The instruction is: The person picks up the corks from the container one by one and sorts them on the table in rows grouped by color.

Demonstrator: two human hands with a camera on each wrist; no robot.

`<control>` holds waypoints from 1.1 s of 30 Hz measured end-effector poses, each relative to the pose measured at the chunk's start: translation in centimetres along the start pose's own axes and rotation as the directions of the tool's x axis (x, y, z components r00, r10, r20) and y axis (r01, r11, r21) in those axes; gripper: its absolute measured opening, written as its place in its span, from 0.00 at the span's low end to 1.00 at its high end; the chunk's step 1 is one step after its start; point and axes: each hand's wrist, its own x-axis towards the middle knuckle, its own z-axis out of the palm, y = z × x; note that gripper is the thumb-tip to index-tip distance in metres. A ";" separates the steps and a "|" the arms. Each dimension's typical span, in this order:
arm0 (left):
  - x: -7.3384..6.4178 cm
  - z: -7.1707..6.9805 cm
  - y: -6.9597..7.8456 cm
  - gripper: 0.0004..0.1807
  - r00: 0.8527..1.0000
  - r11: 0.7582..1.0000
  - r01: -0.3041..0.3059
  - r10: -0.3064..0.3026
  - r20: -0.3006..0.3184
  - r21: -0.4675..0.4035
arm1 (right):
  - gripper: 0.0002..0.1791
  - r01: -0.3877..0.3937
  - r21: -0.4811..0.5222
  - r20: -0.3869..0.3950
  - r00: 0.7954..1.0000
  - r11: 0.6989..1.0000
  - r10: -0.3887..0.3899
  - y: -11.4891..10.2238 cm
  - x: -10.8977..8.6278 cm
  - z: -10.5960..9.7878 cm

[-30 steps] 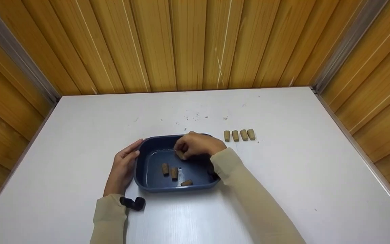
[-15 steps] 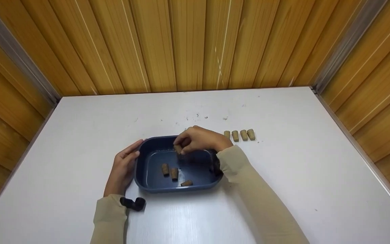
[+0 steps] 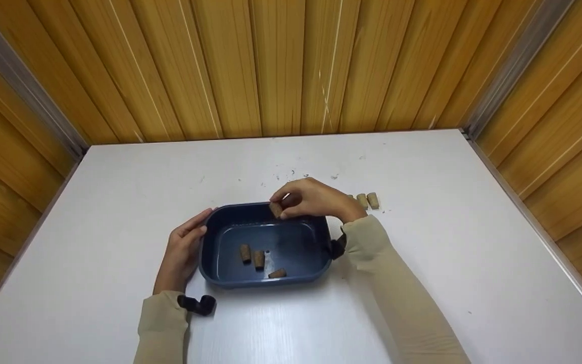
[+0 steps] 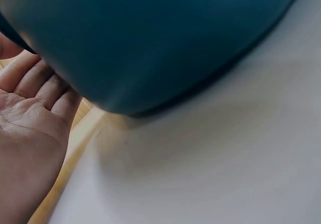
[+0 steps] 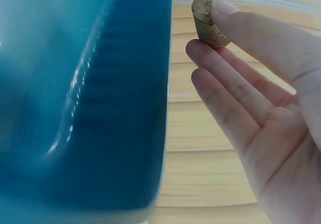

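My right hand pinches a brown tapered cork between thumb and fingertips, over the far rim of the dark blue tub. Seen from the right wrist, the cork stands out beyond the tub wall, under the thumb tip. Against the tub's left side rests my left hand, its fingers fairly straight along the outside and the thumb at the rim. Inside the tub lie three more corks: one on the left, one beside it, one by the near wall.
Behind the right wrist, a row of corks sits on the white table, partly hidden. Dark specks dot the table beyond the tub. Wood-patterned panels close off the back and sides.
My right hand has lifted a cork from the tub floor up to the far rim, shifting right and away, and now covers part of the cork row. The left hand has stayed put.
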 end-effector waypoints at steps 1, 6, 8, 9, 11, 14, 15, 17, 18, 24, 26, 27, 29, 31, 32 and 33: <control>0.0 0.0 0.0 0.24 1.000 1.000 0.000 0.000 0.002 -0.002 | 0.21 0.006 0.002 -0.011 1.000 1.000 -0.006 0.1 -0.2 -0.1; -0.2 -0.2 0.0 0.24 1.000 1.000 0.004 -0.004 -0.001 0.017 | 0.20 0.039 0.004 -0.072 0.997 0.999 -0.038 0.5 -1.1 -0.4; -0.2 -0.3 0.0 0.25 1.000 1.000 0.007 -0.007 -0.005 0.031 | 0.20 0.047 0.005 -0.098 0.994 0.999 -0.047 0.8 -1.5 -0.4; -0.3 -0.3 0.1 0.25 1.000 0.999 0.008 -0.008 -0.008 0.031 | 0.20 0.048 0.008 -0.111 0.993 0.999 -0.047 0.9 -1.7 -0.4; -0.3 -0.4 0.1 0.25 1.000 0.999 0.012 -0.011 -0.011 0.035 | 0.20 0.054 0.014 -0.139 0.989 0.998 -0.051 1.4 -2.1 -0.3; -0.4 -0.4 0.1 0.25 1.000 0.999 0.013 -0.013 -0.014 0.037 | 0.21 0.059 0.025 -0.184 0.981 0.998 -0.054 2.2 -2.7 -0.2; -0.4 -0.5 0.0 0.25 1.000 0.999 0.013 -0.012 -0.014 0.035 | 0.21 0.060 0.018 -0.200 0.978 0.998 -0.056 2.4 -3.0 -0.2; -0.4 -0.5 0.0 0.24 1.000 0.999 0.010 -0.009 -0.015 0.038 | 0.21 0.057 0.010 -0.234 0.971 0.998 -0.054 3.0 -3.5 -0.1; -0.4 -0.5 0.0 0.24 1.000 0.999 0.008 -0.007 -0.016 0.038 | 0.21 0.052 0.007 -0.252 0.967 0.999 -0.048 3.2 -3.8 -0.1; -0.3 -0.3 -0.1 0.24 1.000 1.000 0.008 -0.008 -0.014 0.023 | 0.22 0.048 0.047 -0.355 0.934 0.998 -0.028 4.7 -5.4 0.1; -0.2 -0.2 -0.1 0.24 1.000 1.000 0.010 -0.010 -0.013 0.021 | 0.22 0.042 0.038 -0.391 0.920 0.998 -0.024 5.3 -6.0 0.1; -0.2 -0.2 -0.1 0.24 1.000 1.000 0.010 -0.010 -0.014 0.018 | 0.22 0.040 0.031 -0.409 0.912 0.999 -0.024 5.6 -6.3 0.2; -0.2 -0.1 -0.1 0.24 1.000 1.000 0.009 -0.009 -0.011 0.012 | 0.22 0.027 0.015 -0.448 0.894 1.000 -0.017 6.1 -6.9 0.3; -0.1 -0.1 -0.1 0.24 1.000 1.000 0.009 -0.009 -0.008 0.004 | 0.22 0.018 0.010 -0.479 0.878 1.000 -0.011 6.6 -7.5 0.3; -0.1 0.0 0.0 0.24 1.000 1.000 0.008 -0.008 -0.008 0.003 | 0.22 0.013 0.012 -0.491 0.871 1.000 -0.006 6.8 -7.7 0.4; -0.1 0.0 0.0 0.24 1.000 1.000 0.007 -0.007 -0.006 0.003 | 0.22 0.006 0.011 -0.501 0.865 1.000 0.001 7.0 -8.0 0.4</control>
